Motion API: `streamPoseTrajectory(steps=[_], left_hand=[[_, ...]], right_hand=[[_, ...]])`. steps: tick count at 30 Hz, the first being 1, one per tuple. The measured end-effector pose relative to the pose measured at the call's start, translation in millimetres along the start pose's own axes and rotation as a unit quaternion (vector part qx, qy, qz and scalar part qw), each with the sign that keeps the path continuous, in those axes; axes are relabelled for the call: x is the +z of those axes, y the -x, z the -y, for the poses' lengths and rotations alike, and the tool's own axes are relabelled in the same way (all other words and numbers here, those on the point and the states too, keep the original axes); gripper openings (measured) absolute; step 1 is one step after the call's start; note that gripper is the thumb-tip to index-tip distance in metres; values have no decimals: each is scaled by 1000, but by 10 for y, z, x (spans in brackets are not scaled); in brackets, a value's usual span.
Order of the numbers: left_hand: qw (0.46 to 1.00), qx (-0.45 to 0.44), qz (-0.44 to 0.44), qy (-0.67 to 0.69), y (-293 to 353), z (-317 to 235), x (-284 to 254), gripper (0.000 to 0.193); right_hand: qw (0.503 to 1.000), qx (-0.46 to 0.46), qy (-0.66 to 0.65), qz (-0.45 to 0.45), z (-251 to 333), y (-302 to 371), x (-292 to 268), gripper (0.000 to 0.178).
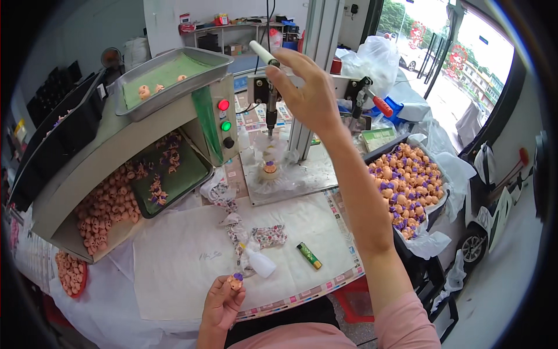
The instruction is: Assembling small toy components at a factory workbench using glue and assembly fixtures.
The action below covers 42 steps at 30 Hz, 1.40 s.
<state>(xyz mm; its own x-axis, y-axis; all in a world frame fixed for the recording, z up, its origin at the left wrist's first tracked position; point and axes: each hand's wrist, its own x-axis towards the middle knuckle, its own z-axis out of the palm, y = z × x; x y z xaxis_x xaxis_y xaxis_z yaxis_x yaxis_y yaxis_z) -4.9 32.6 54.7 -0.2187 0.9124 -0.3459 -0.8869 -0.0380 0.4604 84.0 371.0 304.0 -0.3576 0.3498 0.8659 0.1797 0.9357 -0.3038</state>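
Note:
Low in front of me, my left hand (224,302) is closed on a small peach doll head (235,281) with a purple piece on top, pinched between thumb and fingers. My right hand (308,87) is raised beside the white lever handle (263,53) of an upright press, thumb and fingers apart; whether it touches the lever is hard to tell. Under the press plunger (271,113), another doll head (269,167) with purple on it sits in a plastic-wrapped fixture. On the table lie a white squeeze bottle (259,262), a flowered cloth (269,235) and a green lighter-shaped object (309,256).
At right, a lined crate (437,200) holds many peach heads with purple pieces. Left stands a box-like unit (55,200) with lit buttons, heads and a green tray (174,195) inside. A metal tray (125,96) rests on it. A second clamp with red handle (382,106) is near.

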Motion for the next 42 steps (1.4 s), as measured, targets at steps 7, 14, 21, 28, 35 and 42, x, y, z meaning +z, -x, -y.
streamPoseTrajectory(steps=[7,14,21,28,35,42], left_hand=[[1000,22,-17,-2,100,-82,-110,19],[999,19,5,36,188,127,73,17],[998,-16,40,39,223,14,-103,15],[993,49,45,-100,136,-216,-168,25],[992,17,48,-113,94,-45,429,12],[988,-16,17,-155,93,70,724,25]], right_hand=[[853,306,181,381,306,1170,103,16],[954,99,184,214,-741,2229,718,23],[970,175,138,100,-404,2089,-665,30],[833,322,401,206,-593,2408,-2377,37],[843,376,326,207,-1006,2631,-3063,52],[845,368,332,199,-1643,2601,-3185,46]])
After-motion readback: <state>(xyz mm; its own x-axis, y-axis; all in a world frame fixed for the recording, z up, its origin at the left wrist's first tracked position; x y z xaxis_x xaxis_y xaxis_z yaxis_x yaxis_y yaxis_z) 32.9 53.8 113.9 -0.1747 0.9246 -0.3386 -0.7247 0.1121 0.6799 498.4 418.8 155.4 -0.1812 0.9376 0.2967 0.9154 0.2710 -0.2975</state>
